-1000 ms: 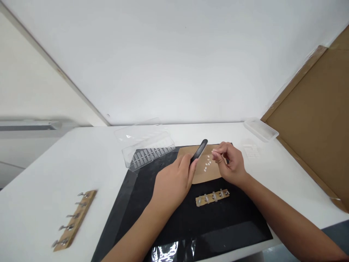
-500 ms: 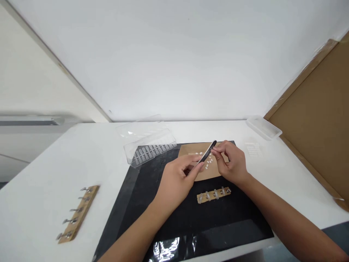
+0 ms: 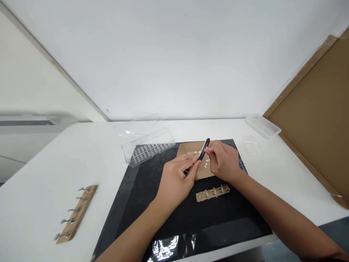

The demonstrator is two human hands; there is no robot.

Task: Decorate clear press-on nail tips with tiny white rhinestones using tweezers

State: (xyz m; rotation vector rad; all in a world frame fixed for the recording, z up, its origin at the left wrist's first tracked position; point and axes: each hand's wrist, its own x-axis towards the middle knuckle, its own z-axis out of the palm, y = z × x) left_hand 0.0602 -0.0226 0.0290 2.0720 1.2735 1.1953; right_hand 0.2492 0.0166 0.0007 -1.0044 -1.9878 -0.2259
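Observation:
A slim nail file, black on one face and pale on the other, stands tilted up out of my left hand, pinched between thumb and fingers. My right hand is closed in a pinch right beside the file's upper part. Whatever lies between those fingertips is too small or hidden to name. Beneath both hands is a sheet of brown paper with several small white oval pieces on it. Nearer to me, a wooden strip carries several clear nail tips on metal holders.
A black mat covers the middle of the white table. To the left lies another wooden strip with metal clips. Farther back are a clear box of nail tips and a translucent tray. Cardboard stands along the right.
Both hands and the file have shifted slightly left in view, and the right hand has come a little closer to the left. The file is still gripped.

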